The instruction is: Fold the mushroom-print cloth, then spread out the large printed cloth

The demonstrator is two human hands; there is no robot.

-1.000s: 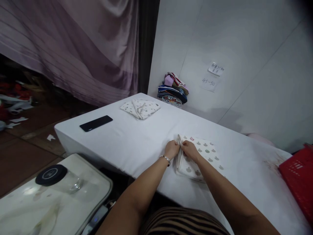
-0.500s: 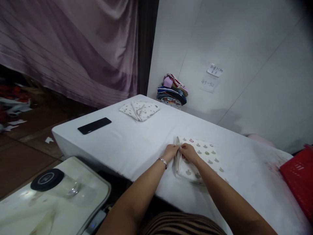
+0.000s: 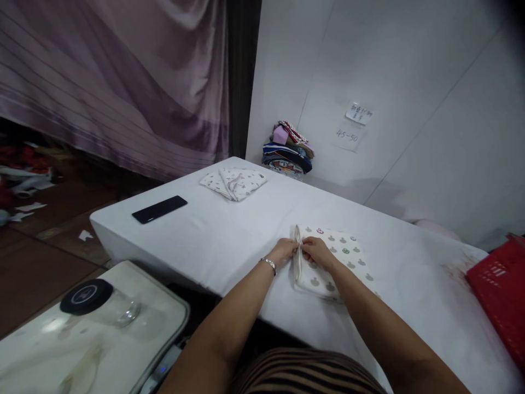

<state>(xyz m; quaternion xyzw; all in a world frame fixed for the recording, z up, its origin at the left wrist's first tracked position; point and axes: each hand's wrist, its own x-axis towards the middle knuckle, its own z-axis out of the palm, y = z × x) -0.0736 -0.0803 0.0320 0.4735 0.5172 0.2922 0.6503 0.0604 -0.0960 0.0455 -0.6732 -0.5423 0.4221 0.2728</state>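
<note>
White table (image 3: 229,235) spreads past edges of patterned cloth (image 3: 343,245).

The white folded cloth with a grey rabbit-like print (image 3: 342,241) is partly hidden behind the bare right forearm (image 3: 369,314). At the right edge, the shiny red bag-like object (image 3: 500,290) is cut off. The top edge cuts the mauve satin curtain (image 3: 143,82). On the upper white paper note (image 3: 359,113), small handwriting is too blurred for reading.

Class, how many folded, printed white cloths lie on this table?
2: the white, grey-printed cloth, nearer the viewer; the white, dark-printed cloth, near the far corner. Folds may hide more.
</note>
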